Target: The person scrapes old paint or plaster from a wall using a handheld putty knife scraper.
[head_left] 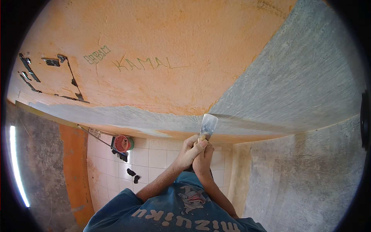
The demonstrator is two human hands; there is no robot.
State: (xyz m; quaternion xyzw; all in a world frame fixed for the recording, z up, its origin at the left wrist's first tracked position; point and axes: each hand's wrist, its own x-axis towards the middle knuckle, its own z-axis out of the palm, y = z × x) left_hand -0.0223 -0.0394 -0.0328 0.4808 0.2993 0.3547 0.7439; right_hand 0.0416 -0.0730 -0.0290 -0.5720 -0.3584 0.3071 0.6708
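Note:
A scraper (pixel 208 124) with a broad, pale metal blade points up at the wall. Its blade edge meets the line where orange paint (pixel 166 87) borders bare grey wall (pixel 286 73). My left hand (pixel 189 151) is closed round the handle, its thumb near the base of the blade. Just beside it, my right hand (pixel 203 160) is wrapped on the same handle, so the two hands press together. Most of the handle is hidden by my fingers. Pale dust coats both hands.
Black tape scraps (pixel 51 62) and green writing mark the orange wall. On the tiled floor (pixel 157 157) below stand a reddish bucket (pixel 122 143), a long-handled tool (pixel 98 139) and a pair of black sandals (pixel 133 175). Another grey wall (pixel 301 174) rises at the right.

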